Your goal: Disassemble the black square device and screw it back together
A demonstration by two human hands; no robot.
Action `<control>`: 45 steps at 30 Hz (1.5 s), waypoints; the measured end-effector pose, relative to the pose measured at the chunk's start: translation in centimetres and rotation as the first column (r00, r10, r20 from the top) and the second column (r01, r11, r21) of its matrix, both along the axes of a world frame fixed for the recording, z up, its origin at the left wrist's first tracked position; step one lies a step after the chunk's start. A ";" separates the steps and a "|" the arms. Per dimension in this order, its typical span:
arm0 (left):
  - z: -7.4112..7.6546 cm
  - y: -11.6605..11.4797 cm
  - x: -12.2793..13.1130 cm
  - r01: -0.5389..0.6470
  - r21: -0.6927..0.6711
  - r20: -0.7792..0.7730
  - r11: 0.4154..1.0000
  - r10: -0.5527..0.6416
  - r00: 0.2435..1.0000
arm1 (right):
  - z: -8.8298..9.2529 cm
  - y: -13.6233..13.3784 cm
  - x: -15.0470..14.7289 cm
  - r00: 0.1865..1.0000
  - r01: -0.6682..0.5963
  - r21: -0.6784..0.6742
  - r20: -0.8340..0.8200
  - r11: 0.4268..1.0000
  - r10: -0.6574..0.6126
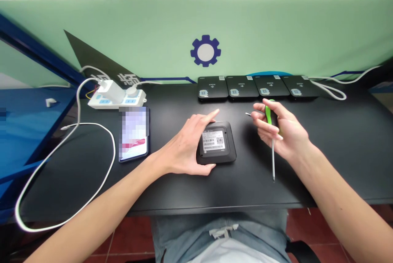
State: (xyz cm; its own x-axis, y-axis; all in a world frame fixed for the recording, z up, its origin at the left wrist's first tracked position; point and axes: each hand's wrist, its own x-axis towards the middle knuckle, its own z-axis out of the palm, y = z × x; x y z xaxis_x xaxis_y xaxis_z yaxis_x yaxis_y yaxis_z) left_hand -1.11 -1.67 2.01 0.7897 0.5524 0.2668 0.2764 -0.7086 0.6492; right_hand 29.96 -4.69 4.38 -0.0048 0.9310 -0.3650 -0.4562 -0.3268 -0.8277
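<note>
A flat black set-top-style box (230, 142) lies on the black table with its white barcode label facing up. My left hand (187, 144) spans its left side, thumb at the near edge and fingers at the far edge. Raised to the right of the box, my right hand (282, 128) holds a screwdriver (273, 160) with a green and black handle, its metal shaft pointing down toward me. A short metal tip (248, 114) sticks out left of the right fingertips; what it belongs to is hidden by the hand.
Several similar black boxes (242, 87) stand in a row along the green partition (138, 46). To the left are a phone (135, 134), a white power strip (119, 101) with a charger, and a looped white cable (113, 152). An earbud (50, 102) lies on the blue table.
</note>
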 end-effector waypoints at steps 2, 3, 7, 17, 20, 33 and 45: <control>0.1 0.0 0.1 0.002 -0.004 -0.023 1.000 -0.002 1.000 | 0.2 0.0 0.1 0.999 0.008 0.005 -0.032 1.000 -0.008; 0.1 0.0 0.1 0.001 -0.007 -0.035 1.000 -0.002 0.999 | 0.3 0.0 0.1 0.999 0.015 0.006 -0.047 1.000 -0.015; 0.2 0.0 0.1 0.001 -0.011 -0.080 1.000 -0.001 0.997 | 0.4 0.0 0.1 0.996 0.037 0.013 -0.083 0.999 -0.036; -0.1 0.8 -0.2 -0.362 0.021 0.209 0.932 0.350 0.913 | 0.3 0.1 0.3 0.996 0.052 0.037 -0.073 0.998 -0.049; 0.5 0.3 0.1 -0.443 0.028 0.277 0.896 0.419 0.865 | 0.4 0.1 0.2 0.996 0.062 0.035 -0.069 0.997 -0.060; -0.8 0.5 0.1 -0.154 -0.033 0.109 0.988 0.157 0.982 | 0.9 -0.2 -0.6 0.998 0.060 0.124 0.029 0.990 -0.064; -1.5 0.7 0.1 0.036 -0.065 0.068 0.997 -0.031 0.997 | 0.9 -0.3 -0.5 0.998 -0.036 0.128 0.056 0.991 0.029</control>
